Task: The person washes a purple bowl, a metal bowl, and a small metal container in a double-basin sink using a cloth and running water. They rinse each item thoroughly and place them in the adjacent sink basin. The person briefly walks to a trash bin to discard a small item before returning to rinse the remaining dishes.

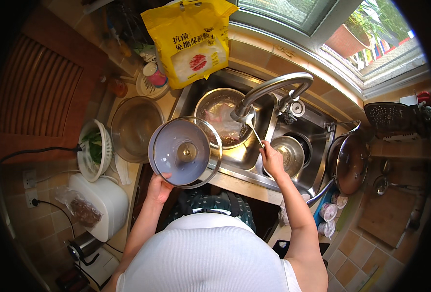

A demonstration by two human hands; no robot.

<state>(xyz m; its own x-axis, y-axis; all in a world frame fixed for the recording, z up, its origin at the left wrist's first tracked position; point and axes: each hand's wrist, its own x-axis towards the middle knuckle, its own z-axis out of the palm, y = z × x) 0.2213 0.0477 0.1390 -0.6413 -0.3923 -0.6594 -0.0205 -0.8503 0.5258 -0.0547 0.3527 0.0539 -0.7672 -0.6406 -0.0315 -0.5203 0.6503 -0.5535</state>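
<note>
My left hand grips the near rim of a domed glass lid with a metal edge and a round central knob. A lavender, bowl-shaped piece overlaps it; how the two fit together I cannot tell. In my right hand is a slim, pale-handled utensil, its far end just below the head of the curved steel faucet. Beneath that sits a round metal pot in the left sink basin, holding water and pale pink raw meat. The utensil's tip is hard to make out.
The right basin holds a steel bowl. Left of the sink are a large basin, a white colander with greens and a white appliance. A yellow bag hangs behind. A brown wok stands at right.
</note>
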